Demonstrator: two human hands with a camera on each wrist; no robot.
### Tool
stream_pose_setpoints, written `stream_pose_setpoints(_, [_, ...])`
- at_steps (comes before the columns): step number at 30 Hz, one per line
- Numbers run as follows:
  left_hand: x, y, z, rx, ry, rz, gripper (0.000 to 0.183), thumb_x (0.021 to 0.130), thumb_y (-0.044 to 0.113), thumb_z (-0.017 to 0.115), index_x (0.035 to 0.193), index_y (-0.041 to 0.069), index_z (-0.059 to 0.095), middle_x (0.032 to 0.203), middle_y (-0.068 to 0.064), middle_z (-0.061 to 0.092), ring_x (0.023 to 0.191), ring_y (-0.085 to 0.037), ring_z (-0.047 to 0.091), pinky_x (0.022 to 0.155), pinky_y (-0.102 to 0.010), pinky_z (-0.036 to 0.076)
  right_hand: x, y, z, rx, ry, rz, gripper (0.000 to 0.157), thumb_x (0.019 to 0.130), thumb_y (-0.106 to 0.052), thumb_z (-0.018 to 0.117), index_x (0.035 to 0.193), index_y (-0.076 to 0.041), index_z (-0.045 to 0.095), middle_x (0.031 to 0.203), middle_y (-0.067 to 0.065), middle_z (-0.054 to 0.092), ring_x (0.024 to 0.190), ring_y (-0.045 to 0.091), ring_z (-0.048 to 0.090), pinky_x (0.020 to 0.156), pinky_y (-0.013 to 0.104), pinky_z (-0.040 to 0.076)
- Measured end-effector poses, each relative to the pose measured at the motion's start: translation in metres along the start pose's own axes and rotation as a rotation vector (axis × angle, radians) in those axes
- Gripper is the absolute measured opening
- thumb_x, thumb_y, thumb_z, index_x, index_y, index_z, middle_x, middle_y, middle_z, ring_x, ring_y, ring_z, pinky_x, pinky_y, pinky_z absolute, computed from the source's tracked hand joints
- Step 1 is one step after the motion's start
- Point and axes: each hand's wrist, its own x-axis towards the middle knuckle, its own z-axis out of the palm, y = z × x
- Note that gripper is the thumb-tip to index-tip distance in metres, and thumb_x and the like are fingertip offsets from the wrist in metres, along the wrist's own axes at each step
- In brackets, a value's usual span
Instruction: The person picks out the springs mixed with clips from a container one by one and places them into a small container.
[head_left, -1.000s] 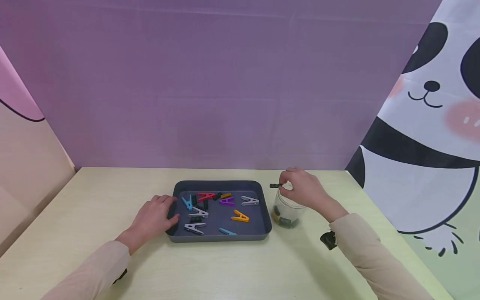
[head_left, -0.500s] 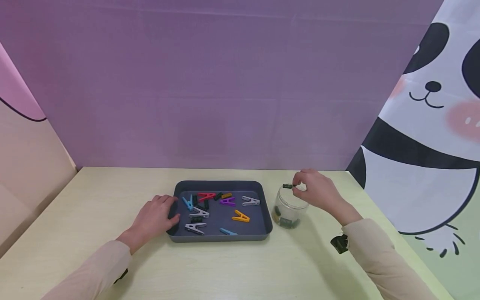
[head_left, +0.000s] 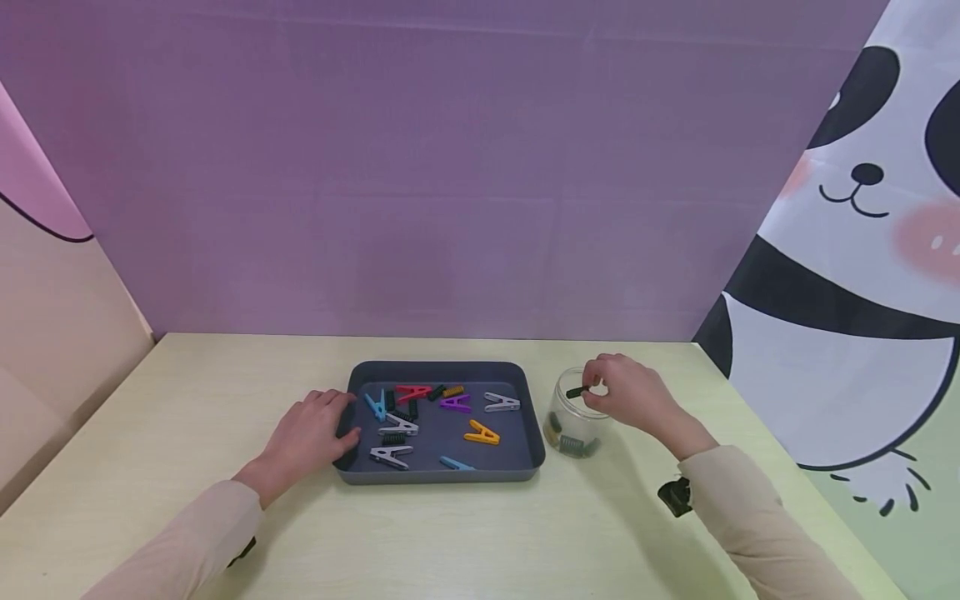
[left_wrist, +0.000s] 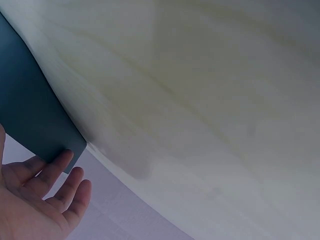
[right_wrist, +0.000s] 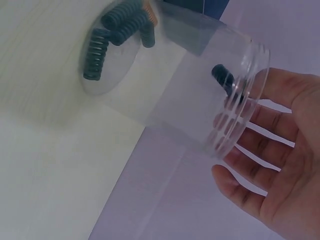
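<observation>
So, my right grip (head_left: 633, 400) has a dark spring (head_left: 576, 392) pinched between thumb and finger at the mouth of the clear jar (head_left: 564, 412); from the right wrist it looks to be just inside the rim. A few collected springs (right_wrist: 96, 56) lie on the jar's bottom. My left grip (head_left: 307, 429) is slack, its fingers resting against the left edge of the dark tray (head_left: 438, 477) without clasping anything. In that tray, beside the jar on the bench (head_left: 450, 542), loose springs (head_left: 393, 439) lie among coloured clips (head_left: 482, 432). I take this step to be putting the pinched spring in with its fellows. The next move, I'd judge, calls for lowering my fingertips clear of the rim, then parting them so it drops.
</observation>
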Motion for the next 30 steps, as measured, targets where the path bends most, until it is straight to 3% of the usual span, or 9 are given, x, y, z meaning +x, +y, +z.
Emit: stream_pose_setpoints(30, [-0.001, 0.0, 0.001, 0.001, 0.007, 0.004, 0.047, 0.078, 0.034, 0.066, 0.113, 0.003, 0.058, 0.112, -0.015, 0.061, 0.103, -0.032, 0.055, 0.083, -0.045, 0.048, -0.001, 0.0, 0.011, -0.03, 0.073, -0.031, 0.007, 0.076, -0.015, 0.067, 0.082, -0.013, 0.064, 0.081, 0.0, 0.061, 0.078, 0.02, 0.057, 0.055, 0.035, 0.047])
